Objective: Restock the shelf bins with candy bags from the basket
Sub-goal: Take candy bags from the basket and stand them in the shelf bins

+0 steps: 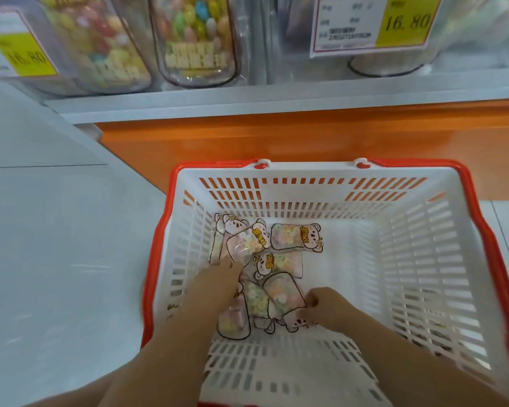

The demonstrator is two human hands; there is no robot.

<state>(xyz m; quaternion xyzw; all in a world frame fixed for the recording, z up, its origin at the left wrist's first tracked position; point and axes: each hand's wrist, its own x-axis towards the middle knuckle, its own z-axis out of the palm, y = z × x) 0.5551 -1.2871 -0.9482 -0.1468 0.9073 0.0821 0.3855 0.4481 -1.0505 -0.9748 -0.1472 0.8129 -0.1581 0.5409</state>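
Your white slotted basket point(423, 259), red-rimmed, holds a heap of clear bear-printed bags point(294, 237) of pastel ring candy on its floor toward the left wall, your left hand point(218, 279) resting straight-fingered on them, your right hand point(325, 306) curled, pinching one bag point(282, 298) by its bear end.

basket point(321, 201) slotted white plastic, red rim | candy bags point(294, 240) glossy clear film | floor point(56, 245) smooth, shiny

Bright even light, blurred shelf bins point(254, 39), wide-angle bowing at edges
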